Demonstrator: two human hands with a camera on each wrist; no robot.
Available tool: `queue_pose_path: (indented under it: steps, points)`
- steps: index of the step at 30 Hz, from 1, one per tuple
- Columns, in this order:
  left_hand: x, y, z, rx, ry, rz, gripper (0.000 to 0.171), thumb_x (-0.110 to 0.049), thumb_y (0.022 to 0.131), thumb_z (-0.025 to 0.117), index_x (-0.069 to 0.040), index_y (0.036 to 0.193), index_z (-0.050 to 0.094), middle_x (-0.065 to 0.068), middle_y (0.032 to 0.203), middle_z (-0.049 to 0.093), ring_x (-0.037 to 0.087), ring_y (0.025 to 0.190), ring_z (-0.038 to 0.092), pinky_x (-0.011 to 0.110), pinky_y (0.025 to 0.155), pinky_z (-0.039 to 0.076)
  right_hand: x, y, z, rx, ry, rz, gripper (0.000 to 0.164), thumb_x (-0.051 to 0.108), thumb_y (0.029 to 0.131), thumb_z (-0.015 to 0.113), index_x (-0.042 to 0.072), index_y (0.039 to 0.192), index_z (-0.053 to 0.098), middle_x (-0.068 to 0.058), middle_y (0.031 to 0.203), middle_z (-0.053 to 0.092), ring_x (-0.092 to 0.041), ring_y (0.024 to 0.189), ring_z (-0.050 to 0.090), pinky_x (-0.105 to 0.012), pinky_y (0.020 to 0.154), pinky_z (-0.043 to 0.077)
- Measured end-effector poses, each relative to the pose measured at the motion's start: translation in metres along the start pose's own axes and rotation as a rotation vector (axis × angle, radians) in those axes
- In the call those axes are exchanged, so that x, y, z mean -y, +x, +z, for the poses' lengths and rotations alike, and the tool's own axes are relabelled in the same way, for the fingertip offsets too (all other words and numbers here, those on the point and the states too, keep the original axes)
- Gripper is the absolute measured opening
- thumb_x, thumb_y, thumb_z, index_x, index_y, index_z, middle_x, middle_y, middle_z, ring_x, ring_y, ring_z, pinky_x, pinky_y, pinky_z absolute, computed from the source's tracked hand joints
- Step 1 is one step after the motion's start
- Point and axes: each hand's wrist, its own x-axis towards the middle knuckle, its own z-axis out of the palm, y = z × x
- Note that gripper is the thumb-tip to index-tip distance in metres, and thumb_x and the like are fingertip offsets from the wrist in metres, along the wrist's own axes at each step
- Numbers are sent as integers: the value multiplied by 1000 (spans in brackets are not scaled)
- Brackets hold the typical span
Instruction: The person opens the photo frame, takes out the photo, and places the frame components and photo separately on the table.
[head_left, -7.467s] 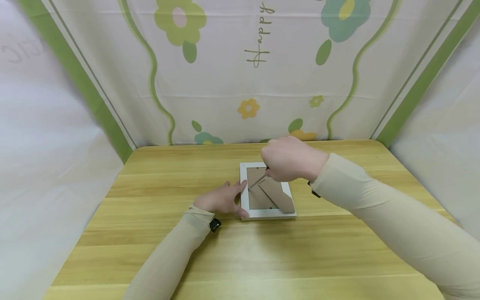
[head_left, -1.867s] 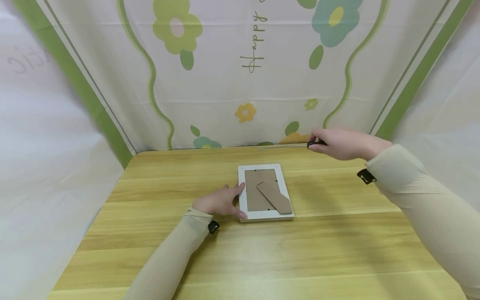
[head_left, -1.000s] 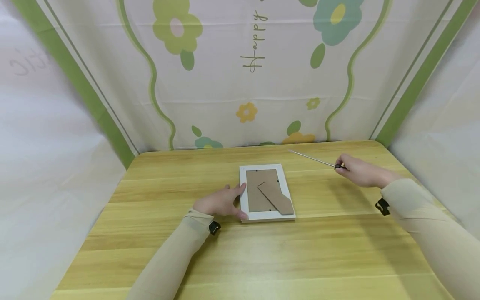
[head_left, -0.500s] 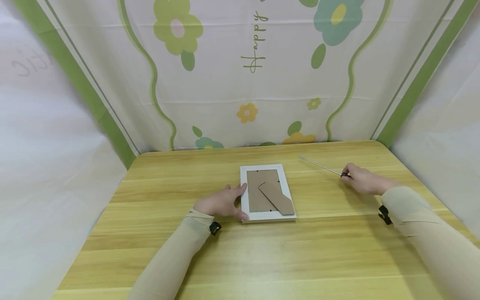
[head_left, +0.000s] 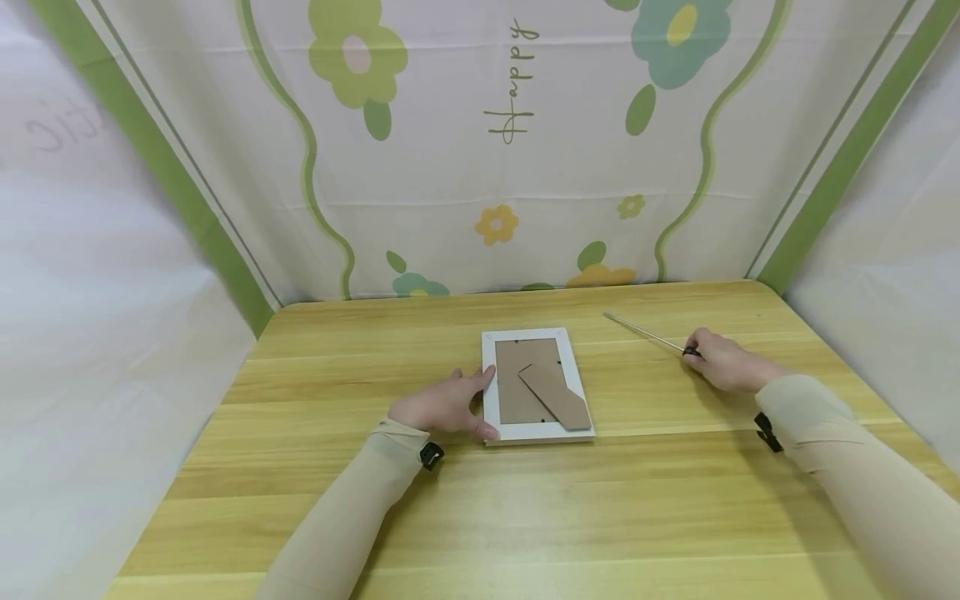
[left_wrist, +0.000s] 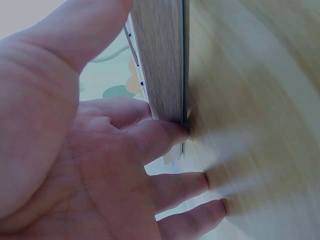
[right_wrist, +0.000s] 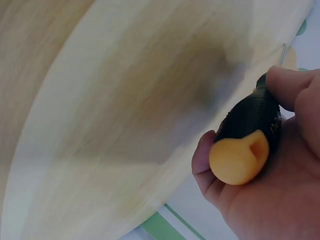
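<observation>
A white picture frame [head_left: 529, 431] lies face down on the table, its brown backboard and angled easel leg [head_left: 567, 407] facing up. My left hand [head_left: 441, 406] rests along the frame's left side, thumb near the front corner and index finger on the rim. In the left wrist view its fingers stretch out, with one against the frame's side edge [left_wrist: 162, 60] and others touching the table. Out to the right, my right hand [head_left: 723, 362] grips a screwdriver [head_left: 645, 333] low over the table, its long shaft pointing left and back. The handle [right_wrist: 250, 117] is black with a yellow end.
The wooden table [head_left: 570, 517] reaches back to a hanging cloth [head_left: 442, 175] with printed flowers and green stripes. Pale sheets [head_left: 97, 333] hang on both sides. Small dark tabs [head_left: 559, 362] sit along the edges of the backboard.
The screwdriver's tip was at the backboard's left edge; since then my right hand has lifted it away, carried it right and lowered it toward the table. My left hand has stayed on the frame.
</observation>
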Motion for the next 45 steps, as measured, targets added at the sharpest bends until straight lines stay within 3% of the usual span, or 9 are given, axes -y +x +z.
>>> queue_pose_path:
  steps: [8,31,39,45]
  points:
    - [-1,0,-1,-2,3,2,108,-45,80,80,-15,160,15,6,162,17,45,146,9,53,116,18,-3,-1,1,15,-7,-23,17,6,102,52,-8,111,49,-27,106,58,-43,99,57,-55,80,46]
    - [0,0,0,3,-20,-5,108,-45,80,80,-16,160,15,6,162,17,44,147,7,54,116,17,-10,0,5,44,0,12,31,17,99,58,-5,120,51,-28,107,57,-44,101,56,-58,80,45]
    - [0,0,0,2,-15,-5,108,-45,79,80,-16,160,14,5,162,16,45,147,7,54,117,16,-5,0,-4,71,17,30,41,23,99,62,-6,125,49,-12,88,52,-24,76,48,-41,67,42]
    - [-1,-1,0,0,-12,-6,108,-45,80,80,-16,160,14,6,162,15,45,147,6,54,117,16,3,4,-13,22,-9,20,47,26,98,63,-8,128,49,-13,88,54,-23,74,51,-40,64,45]
